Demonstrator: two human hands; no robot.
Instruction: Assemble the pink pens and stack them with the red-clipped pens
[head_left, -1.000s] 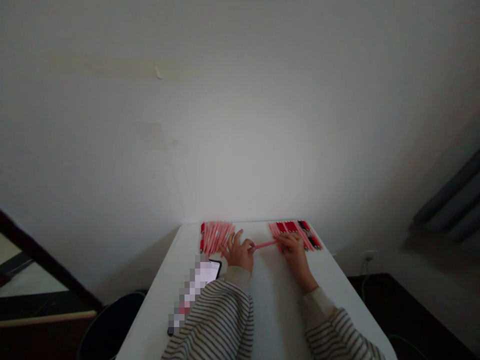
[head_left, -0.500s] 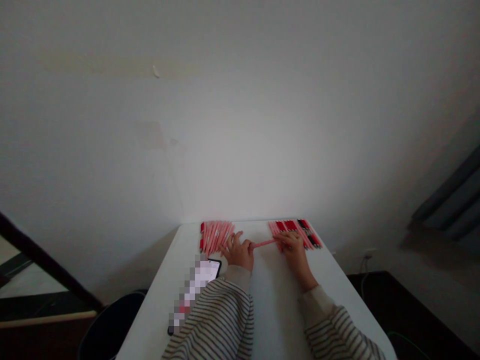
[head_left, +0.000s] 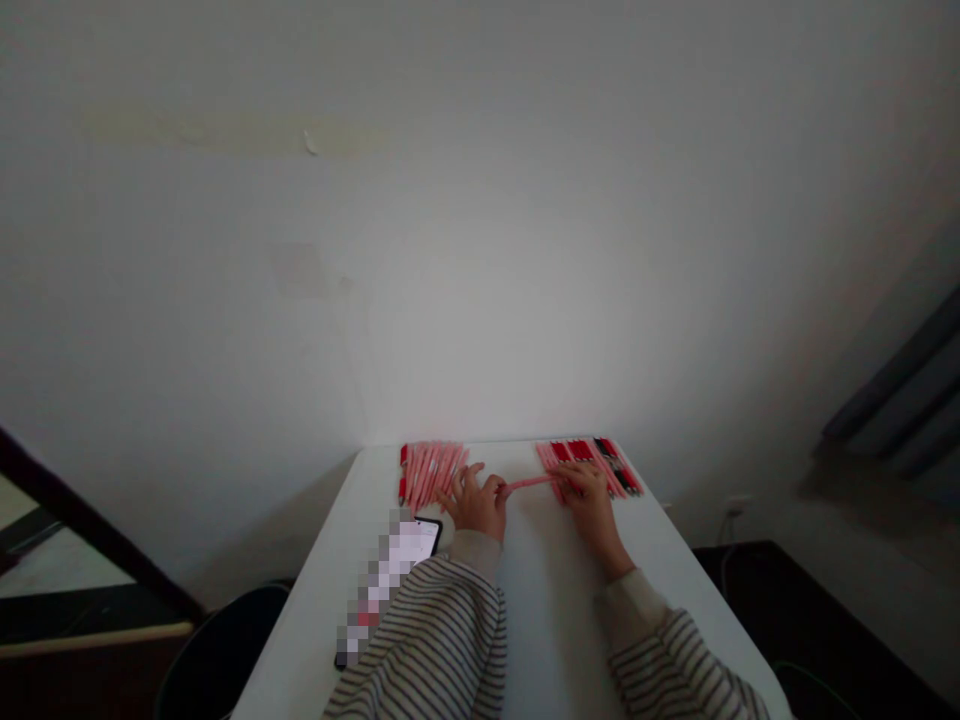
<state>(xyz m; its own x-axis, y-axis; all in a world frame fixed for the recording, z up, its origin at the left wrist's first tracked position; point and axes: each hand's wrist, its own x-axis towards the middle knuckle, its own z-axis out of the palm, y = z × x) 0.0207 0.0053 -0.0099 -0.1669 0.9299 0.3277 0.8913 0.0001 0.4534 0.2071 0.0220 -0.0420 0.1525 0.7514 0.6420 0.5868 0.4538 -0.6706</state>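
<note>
A thin pink pen-like stick (head_left: 531, 483) spans the gap between my two hands, above the white table (head_left: 540, 600). My left hand (head_left: 478, 505) pinches its left end between thumb and forefinger, with the other fingers spread toward a bundle of similar pink sticks (head_left: 431, 468). My right hand (head_left: 589, 495) closes on the right end; its fingertips partly hide that end. Beneath and behind the right hand lies a second row of pink sticks (head_left: 543, 458), with red pieces (head_left: 580, 451) and black pieces (head_left: 604, 448) among them.
A phone (head_left: 429, 535) with a lit, partly blurred screen lies beside my left forearm. The table's far edge meets a pale wall (head_left: 465, 250). On the floor at left stands a dark bin (head_left: 225, 650); a wall socket with a cable (head_left: 739, 503) is at right.
Both hands stay almost where they were, still holding the pink stick. Only a very slight shift of the view shows.
</note>
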